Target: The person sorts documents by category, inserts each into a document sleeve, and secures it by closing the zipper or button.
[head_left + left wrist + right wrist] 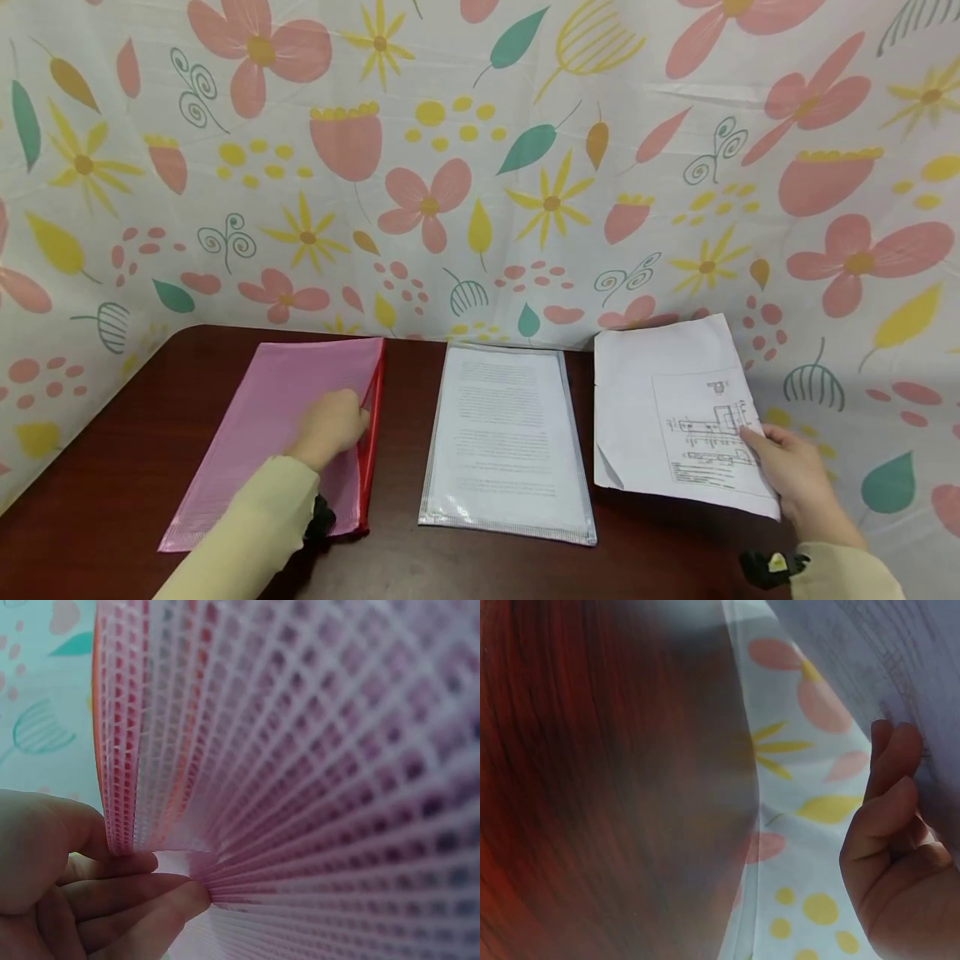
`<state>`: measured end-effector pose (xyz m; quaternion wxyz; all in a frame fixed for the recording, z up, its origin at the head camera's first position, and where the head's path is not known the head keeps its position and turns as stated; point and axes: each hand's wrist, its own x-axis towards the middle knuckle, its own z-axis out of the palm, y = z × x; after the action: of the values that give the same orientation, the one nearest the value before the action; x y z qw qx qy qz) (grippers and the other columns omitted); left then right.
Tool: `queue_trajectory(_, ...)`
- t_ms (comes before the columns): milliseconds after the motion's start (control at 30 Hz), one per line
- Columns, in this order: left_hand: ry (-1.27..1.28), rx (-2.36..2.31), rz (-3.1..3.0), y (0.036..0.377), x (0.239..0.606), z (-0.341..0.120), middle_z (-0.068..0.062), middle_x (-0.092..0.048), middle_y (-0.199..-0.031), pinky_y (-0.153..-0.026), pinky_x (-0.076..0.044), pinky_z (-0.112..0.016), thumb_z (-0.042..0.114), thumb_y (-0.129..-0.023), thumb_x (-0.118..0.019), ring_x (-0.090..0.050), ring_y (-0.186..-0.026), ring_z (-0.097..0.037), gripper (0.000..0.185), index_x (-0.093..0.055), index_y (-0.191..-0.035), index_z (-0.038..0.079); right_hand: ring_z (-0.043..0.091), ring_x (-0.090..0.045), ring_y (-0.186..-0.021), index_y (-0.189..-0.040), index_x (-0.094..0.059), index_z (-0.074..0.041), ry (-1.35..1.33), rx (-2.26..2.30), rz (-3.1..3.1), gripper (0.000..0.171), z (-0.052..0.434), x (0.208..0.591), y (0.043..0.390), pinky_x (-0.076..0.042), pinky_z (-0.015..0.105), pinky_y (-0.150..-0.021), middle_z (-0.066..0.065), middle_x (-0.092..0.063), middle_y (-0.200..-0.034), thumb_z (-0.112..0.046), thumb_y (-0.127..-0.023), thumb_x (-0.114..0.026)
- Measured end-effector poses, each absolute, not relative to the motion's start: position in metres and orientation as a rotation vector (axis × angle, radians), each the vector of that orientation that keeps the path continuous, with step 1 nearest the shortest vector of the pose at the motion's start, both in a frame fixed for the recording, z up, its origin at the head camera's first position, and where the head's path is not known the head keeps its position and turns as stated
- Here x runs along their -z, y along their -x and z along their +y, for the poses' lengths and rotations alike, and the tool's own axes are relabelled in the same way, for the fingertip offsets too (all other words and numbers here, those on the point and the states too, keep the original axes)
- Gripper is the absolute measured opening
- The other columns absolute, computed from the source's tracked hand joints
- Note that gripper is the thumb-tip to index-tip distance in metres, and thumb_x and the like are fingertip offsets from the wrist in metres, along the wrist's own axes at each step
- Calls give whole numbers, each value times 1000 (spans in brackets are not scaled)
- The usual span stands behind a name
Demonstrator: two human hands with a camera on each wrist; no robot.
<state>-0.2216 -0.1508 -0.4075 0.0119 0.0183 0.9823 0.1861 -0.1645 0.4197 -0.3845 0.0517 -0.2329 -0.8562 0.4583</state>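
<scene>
A pink mesh zip pouch [277,408] with a red zipper edge lies at the left of the table. My left hand [333,429] pinches its upper layer near the zipper side. In the left wrist view, thumb and fingers grip the lifted pink mesh [337,772], and a gap shows under it. Off to the right, my right hand [798,475] holds a sheaf of white paper [637,400] by its right edge, thumb on top. A printed technical drawing covers part of the top sheet, and its lower left corner curls up.
Between the hands lies a clear zip pouch [502,442] with printed pages inside. All of it is on a dark reddish-brown table [405,467]. A white cloth [480,167] with a flower print hangs behind and along both sides.
</scene>
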Motion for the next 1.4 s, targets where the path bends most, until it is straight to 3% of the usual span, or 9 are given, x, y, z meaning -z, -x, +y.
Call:
queue_trajectory(467,-138,-690,3051,224,415,-89,-2,-49,-55,-43,-36,-29,16,-89,-52,-45,-49,-17,32,-49,-57,12,7,-61,-59,-132,-40,11,668,-1495,-2560,59,402,396,163,-53,28,-55,-18,-58,-68,-37,-97,-46)
queue_trajectory(833,-174,-613,3105,226,419,-53,-10,-65,-73,-51,-45,-38,19,-91,-51,-55,-60,-20,27,-62,-70,7,7,-63,-62,-135,-38,9,629,-1532,-2570,61,395,400,162,-54,29,-56,-18,-59,-70,-38,-98,-45)
queue_trajectory(1067,-204,-596,3107,228,420,-38,-9,-64,-70,-49,-46,-37,17,-91,-52,-54,-58,-19,26,-62,-70,6,6,-63,-64,-138,-36,9,605,-1564,-2574,66,390,399,164,-54,28,-58,-19,-59,-72,-42,-97,-46)
queue_trajectory(1400,-237,-629,3110,228,420,-17,-9,-62,-69,-50,-45,-36,16,-92,-49,-54,-58,-20,25,-62,-73,5,8,-65,-63,-123,-48,2,544,-1680,-2545,51,382,402,165,-55,30,-56,-16,-62,-71,-40,-94,-53)
